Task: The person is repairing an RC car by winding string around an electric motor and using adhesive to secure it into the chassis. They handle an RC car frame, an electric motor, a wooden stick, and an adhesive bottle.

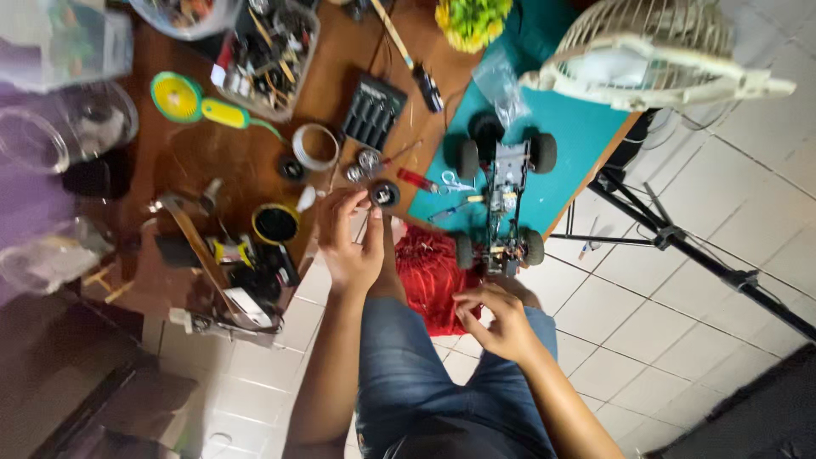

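My left hand (348,242) reaches over the edge of the brown table (195,161), fingers spread. Its fingertips sit beside a small black wheel-like part (384,194) and some small metal round parts (364,164). My right hand (497,319) hovers lower, above my jeans-clad knee, with its fingers pinched together; nothing shows between them. A red cloth (429,272) lies between both hands. Just beyond it, a stripped toy car chassis (506,200) with black wheels rests on a teal mat (578,144).
On the table are a black bit case (372,110), scissors (455,181), a red-handled screwdriver (416,178), a wire coil (314,146), a yellow-rimmed tin (275,223) and a clear parts bin (272,51). A white fan (654,51) and black tripod (680,246) stand at the right.
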